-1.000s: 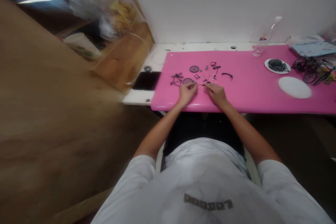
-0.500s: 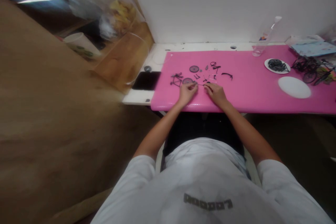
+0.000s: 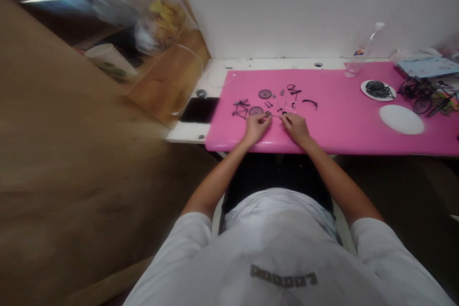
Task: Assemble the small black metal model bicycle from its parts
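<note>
My left hand [image 3: 257, 127] and my right hand [image 3: 295, 125] pinch the two ends of a thin dark rod [image 3: 275, 115], held level just over the pink table cover. Its exact kind is too small to make out. Beyond my left fingers lies a small toy wheel [image 3: 256, 111], partly covered by the hand, and behind it a second toy wheel [image 3: 265, 94]. A miniature black bicycle frame [image 3: 241, 109] rests to the left. Several tiny dark parts are scattered past my fingertips, and a curved black piece [image 3: 310, 103] lies to the right.
On the right stand a clear plastic bottle [image 3: 362, 55], a white plate [image 3: 364, 89] of black parts, a white disc [image 3: 401, 119] and a heap of miniature bicycles [image 3: 423, 95]. A dark phone-like slab [image 3: 200, 110] lies left of the pink cover [image 3: 344, 129]. A white wall [image 3: 294, 9] rises behind.
Both hands have barely moved; my fingers have shifted very slightly to the right with the rod still between them. The loose parts lie as before.
</note>
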The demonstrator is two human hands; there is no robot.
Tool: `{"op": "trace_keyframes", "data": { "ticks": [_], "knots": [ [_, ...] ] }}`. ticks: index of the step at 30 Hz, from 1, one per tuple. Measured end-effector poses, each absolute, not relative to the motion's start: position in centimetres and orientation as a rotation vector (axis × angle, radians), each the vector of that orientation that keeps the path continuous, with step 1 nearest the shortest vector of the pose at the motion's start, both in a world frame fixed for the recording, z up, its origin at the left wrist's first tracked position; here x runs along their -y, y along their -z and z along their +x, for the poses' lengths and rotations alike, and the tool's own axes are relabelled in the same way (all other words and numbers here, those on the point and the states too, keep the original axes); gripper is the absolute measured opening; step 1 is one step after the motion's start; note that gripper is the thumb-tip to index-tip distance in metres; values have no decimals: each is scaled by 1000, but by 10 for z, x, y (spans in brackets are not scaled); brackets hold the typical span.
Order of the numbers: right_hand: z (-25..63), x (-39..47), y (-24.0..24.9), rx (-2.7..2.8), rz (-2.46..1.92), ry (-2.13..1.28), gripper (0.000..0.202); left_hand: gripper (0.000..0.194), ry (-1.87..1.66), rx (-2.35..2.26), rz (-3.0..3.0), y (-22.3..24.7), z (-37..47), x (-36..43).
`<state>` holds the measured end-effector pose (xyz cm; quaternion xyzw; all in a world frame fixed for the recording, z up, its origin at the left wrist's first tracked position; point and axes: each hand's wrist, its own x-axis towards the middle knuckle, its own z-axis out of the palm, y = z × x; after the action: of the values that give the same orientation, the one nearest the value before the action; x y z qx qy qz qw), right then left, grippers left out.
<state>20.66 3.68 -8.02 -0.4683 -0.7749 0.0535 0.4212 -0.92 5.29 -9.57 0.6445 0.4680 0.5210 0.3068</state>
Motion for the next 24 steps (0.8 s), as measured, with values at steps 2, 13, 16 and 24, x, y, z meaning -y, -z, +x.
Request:
{"op": "trace_keyframes", "data": {
  "ticks": [2, 13, 16, 24],
  "knots": [
    [206, -36, 78, 1931, -1168, -158, 40, 25, -1385, -1241, 1706, 96, -9, -53],
    [206, -35, 80, 1905, -1149, -160, 24, 33, -1358, -1196, 1648, 103, -10, -57],
    [206, -36, 81, 1896, -1122, -155, 22, 36, -1346, -1166, 1571, 106, -9, -59],
    [207, -31, 77, 1911, -1060, -156, 26, 37, -1298, -1122, 1545, 99, -8, -56]
  ]
}}
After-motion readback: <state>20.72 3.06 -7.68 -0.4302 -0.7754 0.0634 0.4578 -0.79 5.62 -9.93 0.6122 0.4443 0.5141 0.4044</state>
